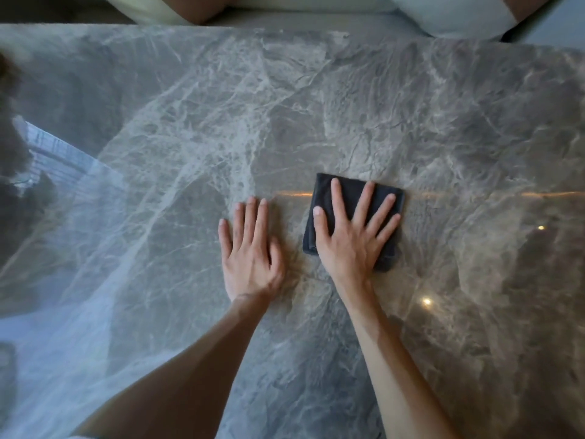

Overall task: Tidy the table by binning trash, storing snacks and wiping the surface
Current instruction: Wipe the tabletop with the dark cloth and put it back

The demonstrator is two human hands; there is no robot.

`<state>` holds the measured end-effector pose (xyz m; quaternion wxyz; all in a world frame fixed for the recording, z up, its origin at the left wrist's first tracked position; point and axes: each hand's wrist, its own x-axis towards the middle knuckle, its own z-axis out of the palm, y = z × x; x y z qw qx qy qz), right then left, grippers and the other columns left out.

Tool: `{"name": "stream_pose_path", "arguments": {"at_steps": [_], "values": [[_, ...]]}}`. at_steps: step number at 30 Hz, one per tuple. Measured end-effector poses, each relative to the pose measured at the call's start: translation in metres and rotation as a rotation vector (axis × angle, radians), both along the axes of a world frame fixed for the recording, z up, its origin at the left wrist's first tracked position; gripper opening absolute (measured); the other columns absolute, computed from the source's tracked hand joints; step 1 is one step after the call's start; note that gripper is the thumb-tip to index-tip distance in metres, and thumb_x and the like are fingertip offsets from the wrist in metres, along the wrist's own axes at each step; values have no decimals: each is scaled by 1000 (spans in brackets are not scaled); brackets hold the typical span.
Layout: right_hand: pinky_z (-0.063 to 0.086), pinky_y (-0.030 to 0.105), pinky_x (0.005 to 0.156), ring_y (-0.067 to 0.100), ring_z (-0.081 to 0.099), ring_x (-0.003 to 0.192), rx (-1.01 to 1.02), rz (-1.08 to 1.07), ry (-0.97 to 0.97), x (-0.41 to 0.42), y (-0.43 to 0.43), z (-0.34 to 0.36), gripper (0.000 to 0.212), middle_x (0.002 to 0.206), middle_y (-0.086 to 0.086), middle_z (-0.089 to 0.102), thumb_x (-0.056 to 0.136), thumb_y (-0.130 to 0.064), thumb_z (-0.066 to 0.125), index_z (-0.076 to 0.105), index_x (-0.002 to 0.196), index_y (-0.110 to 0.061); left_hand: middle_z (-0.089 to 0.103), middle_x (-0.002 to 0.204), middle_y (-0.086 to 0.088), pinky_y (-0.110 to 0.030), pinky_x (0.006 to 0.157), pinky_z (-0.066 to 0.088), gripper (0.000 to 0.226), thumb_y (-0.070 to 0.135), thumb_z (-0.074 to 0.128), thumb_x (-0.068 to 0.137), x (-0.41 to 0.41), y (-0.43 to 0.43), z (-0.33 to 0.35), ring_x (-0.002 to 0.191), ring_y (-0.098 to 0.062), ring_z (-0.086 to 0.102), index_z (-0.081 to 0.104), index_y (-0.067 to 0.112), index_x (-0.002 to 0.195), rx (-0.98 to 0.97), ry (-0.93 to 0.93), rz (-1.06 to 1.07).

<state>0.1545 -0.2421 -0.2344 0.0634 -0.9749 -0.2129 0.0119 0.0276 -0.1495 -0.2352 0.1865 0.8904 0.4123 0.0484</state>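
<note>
- Right now the right hand (pixel 351 245) is pressing flat on a dark folded cloth (pixel 349 201), palm down, with its grip spread wide. The fingers (pixel 336 198) are straight and fanned, pinching nothing.
- The cloth is lying on the grey marbled surface (pixel 190 122), just right of frame centre, at 3 o'clock of the left hand. Its far and left edges are showing past the fingertips, and its near right corner is poking out at about 5 o'clock of the palm.
- The left hand (pixel 250 255) is resting palm down on the bare surface at 9 o'clock of the cloth, just beside it but not touching. Its grip is flat and unclenched, fingers straight and close together, thumb lying alongside, holding nothing.
- Both bare forearms are reaching in from the 6 o'clock edge of the frame.
- The glossy surface is reflecting a pale window-like patch (pixel 53 153) at 9 o'clock, a thin orange streak (pixel 297 194) level with the cloth's far part, and two small light spots (pixel 426 301) at about 4 o'clock of the right hand.
- Pale cushions (pixel 459 14) are sitting beyond the far edge of the surface at 12 to 1 o'clock. The brownish shapes beside them are too cropped to tell.
</note>
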Motion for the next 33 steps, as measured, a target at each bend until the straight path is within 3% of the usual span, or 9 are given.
{"name": "stream_pose_path", "arguments": {"at_steps": [6,9,13,16,20,23,27,30,33], "values": [[14,62,116,38,6,150,-45,306,24,-69,-75,1,56,163,5,14,96,-60,31,16,149,-49,11,164,6,-47,124,6,67,33,29,90,-2,1,2,152,-10,3,14,27,155,-20,-24,-3],[14,61,116,37,6,150,-119,99,1,-20,-105,1,54,163,5,15,98,-59,26,15,149,-49,9,164,7,-46,124,5,68,35,29,90,-1,0,0,152,-11,1,11,28,155,1,-10,-2],[15,63,115,43,14,148,14,-199,-22,36,-33,-4,50,161,10,23,99,-56,26,27,148,-46,9,164,7,-44,124,1,67,36,29,91,1,1,-4,152,-11,0,10,30,155,23,4,-2],[13,60,117,41,9,149,46,83,-13,-17,-7,-1,50,162,10,20,100,-54,27,24,149,-45,11,164,5,-45,124,3,67,37,29,90,-2,2,-1,152,-11,3,13,29,155,-1,-12,-18],[15,57,118,31,6,151,-45,365,87,-77,-99,12,53,164,3,11,99,-54,28,14,150,-48,16,163,4,-48,124,6,68,35,31,89,-3,2,2,152,-12,7,15,27,155,-20,-59,-3],[15,58,118,33,10,150,-116,142,20,2,-125,9,52,163,5,15,99,-55,15,14,151,-45,18,163,2,-48,123,6,69,37,32,88,-1,0,1,152,-14,8,16,26,155,-3,-64,-2],[14,60,117,39,12,149,36,-157,-33,76,-36,-6,52,162,9,19,98,-53,19,22,149,-45,20,162,3,-45,124,3,70,38,33,88,0,2,0,152,-14,9,14,25,154,3,-80,-14],[14,60,117,39,10,149,59,164,-17,3,-6,-3,51,162,9,18,99,-50,26,22,150,-45,21,162,1,-46,124,4,70,38,32,89,-4,4,4,152,-15,11,14,22,155,-28,-97,-9],[15,58,117,33,6,151,-6,441,58,-67,-78,6,53,164,4,13,99,-51,30,18,150,-47,21,162,0,-48,124,6,71,37,32,88,-3,2,7,152,-17,12,16,19,154,-51,-103,-1]]}}
